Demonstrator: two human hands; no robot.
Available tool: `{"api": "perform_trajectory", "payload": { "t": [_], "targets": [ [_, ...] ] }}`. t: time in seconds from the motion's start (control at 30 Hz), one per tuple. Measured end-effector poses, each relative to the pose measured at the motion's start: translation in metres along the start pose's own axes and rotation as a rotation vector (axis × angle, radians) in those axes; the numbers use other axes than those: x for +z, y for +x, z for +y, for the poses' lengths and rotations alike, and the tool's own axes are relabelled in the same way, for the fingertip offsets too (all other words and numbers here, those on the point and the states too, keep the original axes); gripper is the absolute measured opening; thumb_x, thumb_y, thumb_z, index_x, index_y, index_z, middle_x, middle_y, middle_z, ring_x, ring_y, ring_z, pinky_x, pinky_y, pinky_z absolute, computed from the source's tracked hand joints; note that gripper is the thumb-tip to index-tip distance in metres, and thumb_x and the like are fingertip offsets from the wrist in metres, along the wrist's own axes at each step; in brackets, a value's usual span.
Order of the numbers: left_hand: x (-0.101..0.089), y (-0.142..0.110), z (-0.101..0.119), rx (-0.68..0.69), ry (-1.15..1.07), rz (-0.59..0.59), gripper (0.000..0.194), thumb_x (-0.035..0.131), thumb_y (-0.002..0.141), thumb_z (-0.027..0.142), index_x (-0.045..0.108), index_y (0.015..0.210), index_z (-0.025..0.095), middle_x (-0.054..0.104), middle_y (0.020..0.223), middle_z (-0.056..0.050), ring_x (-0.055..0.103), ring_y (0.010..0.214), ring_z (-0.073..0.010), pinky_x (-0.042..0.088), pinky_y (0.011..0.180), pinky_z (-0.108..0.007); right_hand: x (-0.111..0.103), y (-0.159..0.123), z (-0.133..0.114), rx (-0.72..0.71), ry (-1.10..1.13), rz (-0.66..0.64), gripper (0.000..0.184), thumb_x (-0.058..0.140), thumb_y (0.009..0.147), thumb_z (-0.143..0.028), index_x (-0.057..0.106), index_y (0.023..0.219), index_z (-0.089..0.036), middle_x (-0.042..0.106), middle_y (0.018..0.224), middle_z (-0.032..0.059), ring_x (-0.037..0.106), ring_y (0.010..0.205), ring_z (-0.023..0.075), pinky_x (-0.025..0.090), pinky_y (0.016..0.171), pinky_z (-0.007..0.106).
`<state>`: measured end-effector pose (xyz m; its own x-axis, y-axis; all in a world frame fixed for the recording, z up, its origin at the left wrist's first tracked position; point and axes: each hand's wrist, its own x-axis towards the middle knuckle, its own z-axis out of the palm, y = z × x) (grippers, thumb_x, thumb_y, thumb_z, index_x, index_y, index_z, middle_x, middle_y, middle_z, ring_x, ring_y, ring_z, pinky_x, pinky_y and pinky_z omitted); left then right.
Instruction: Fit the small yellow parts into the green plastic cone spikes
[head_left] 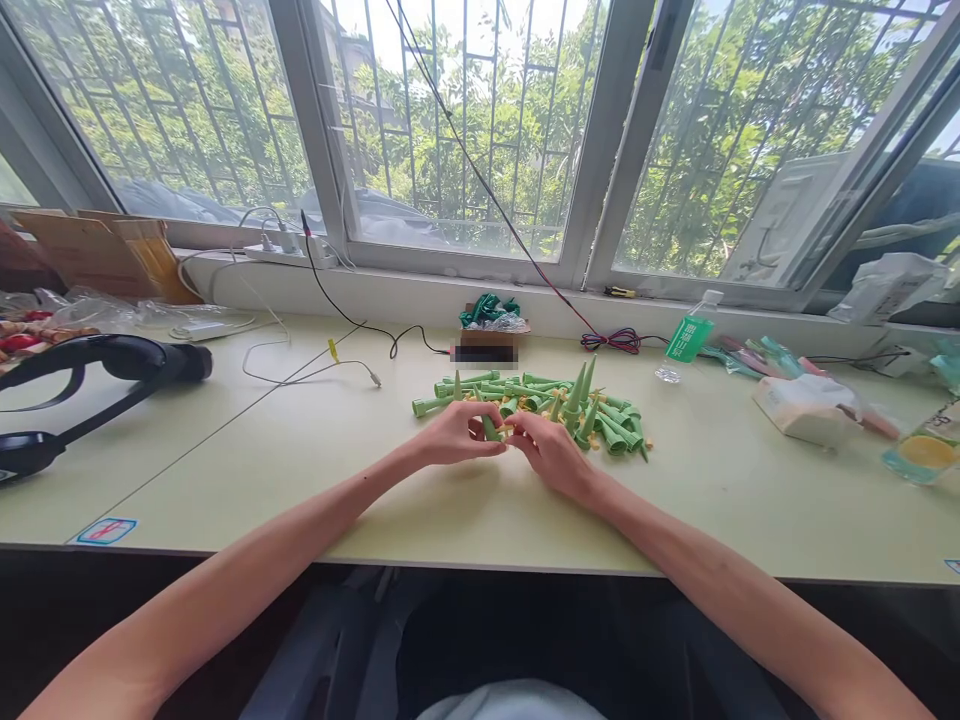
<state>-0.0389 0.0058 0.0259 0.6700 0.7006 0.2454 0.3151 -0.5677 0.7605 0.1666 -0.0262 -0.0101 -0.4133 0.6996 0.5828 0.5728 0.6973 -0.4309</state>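
My left hand (456,434) is closed around a green plastic cone (490,429), held low over the table's middle. Fingers of my right hand (553,455) pinch a small yellow piece (505,429) against the end of that cone. Whether the piece sits inside the cone or only touches it, I cannot tell. Just beyond both hands spreads a pile of similar green cones (616,436), several standing on their wide ends and most lying down. Small yellow bits are scattered among them, partly hidden by the cones and my right hand.
Behind the pile stands a small cardboard box (495,325) holding green and clear wrapping. A bottle (686,338) and a tissue pack (802,408) are on the right. To the left lie a black headset (97,375) and a loose white cable (322,370). The table edge (480,567) runs below my forearms.
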Motion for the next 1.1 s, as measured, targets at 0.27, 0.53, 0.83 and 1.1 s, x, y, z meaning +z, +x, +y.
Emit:
{"api": "perform_trajectory", "payload": {
  "t": [0.27,0.53,0.83,1.1],
  "targets": [
    [0.002,0.000,0.002,-0.036,-0.065,-0.079,0.029,0.070,0.077,0.040,0.061,0.090,0.016,0.054,0.073,0.002,0.047,0.053,-0.0065,0.038,0.049,-0.019,-0.004,-0.001,-0.005,-0.070,-0.029,0.006,0.015,0.047,0.099,-0.026,0.059,0.097,-0.018,0.066,0.085,0.0056,0.059,0.073,0.0162,0.042,0.067,0.026],
    [0.010,-0.002,0.006,0.021,0.057,-0.066,0.022,0.070,0.075,0.034,0.060,0.085,0.017,0.045,0.057,0.007,0.044,0.052,-0.0075,0.035,0.049,-0.020,0.000,0.000,-0.004,-0.042,-0.093,-0.009,0.028,0.044,0.100,-0.030,0.054,0.077,-0.018,0.058,0.069,0.0018,0.050,0.060,0.0135,0.035,0.061,0.024],
    [0.013,-0.002,0.002,0.117,0.304,-0.031,0.018,0.068,0.075,0.032,0.058,0.077,0.017,0.053,0.059,0.005,0.048,0.053,-0.0091,0.037,0.053,-0.022,0.003,0.000,-0.003,-0.003,-0.125,-0.028,0.031,0.042,0.098,-0.025,0.047,0.068,-0.019,0.053,0.061,0.0002,0.041,0.054,0.0116,0.028,0.056,0.024],
    [0.012,0.001,-0.006,0.172,0.476,-0.003,0.012,0.064,0.078,0.026,0.057,0.080,0.018,0.051,0.063,0.003,0.050,0.061,-0.0125,0.038,0.059,-0.024,0.003,0.001,-0.005,0.077,-0.044,-0.029,0.033,0.045,0.098,-0.029,0.047,0.067,-0.019,0.048,0.058,-0.0021,0.036,0.053,0.0106,0.027,0.055,0.023]
  ]
}}
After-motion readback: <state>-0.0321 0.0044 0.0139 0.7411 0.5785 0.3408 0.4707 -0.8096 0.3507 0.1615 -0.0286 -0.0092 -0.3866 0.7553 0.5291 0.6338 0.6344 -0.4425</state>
